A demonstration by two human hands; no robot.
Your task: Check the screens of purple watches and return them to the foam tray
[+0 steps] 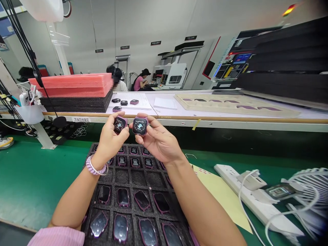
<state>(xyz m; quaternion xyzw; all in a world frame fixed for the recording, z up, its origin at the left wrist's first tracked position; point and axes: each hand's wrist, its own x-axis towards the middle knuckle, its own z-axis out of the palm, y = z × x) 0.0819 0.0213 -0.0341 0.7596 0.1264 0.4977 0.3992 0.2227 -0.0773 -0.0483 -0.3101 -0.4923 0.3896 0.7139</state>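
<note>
My left hand holds a small purple smartwatch body with its lit screen facing me. My right hand holds a second purple watch body, its screen also lit. Both are raised side by side above a black foam tray on the green mat. The tray's pockets hold several more purple watch bodies, some face up with dark screens near me, others showing labelled backs farther away. A row of pockets in the middle is bare.
A white power strip with plugs and cables, a white fan and a yellow sheet lie to the right. A raised shelf carries pink and black foam stacks, loose watch bodies and a beige tray. People sit in the background.
</note>
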